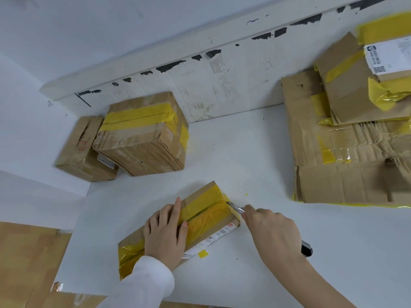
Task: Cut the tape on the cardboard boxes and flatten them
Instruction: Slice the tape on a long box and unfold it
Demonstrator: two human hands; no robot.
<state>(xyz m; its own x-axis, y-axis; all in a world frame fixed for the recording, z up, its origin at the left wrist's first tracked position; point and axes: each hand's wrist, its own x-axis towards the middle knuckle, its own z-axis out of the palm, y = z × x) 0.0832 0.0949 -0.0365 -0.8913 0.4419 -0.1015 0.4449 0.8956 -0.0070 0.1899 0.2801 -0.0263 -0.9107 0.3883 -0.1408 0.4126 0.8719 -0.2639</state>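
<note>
While left hand (165,236) presses box (209,218) (taped), knife (235,207) touches.

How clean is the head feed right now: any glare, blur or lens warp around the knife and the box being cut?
Head view: even, soft light, shadows faint. Mild sheen on the yellow tape of the box; the knife tip stays readable. Wide-angle warp tilts the wall ledge. The left hand and right hand look sharp; the corners soften.

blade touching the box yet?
Touching. Head view: the blade tip meets the yellow tape at the box end edge, no gap; right hand grips the knife.
</note>
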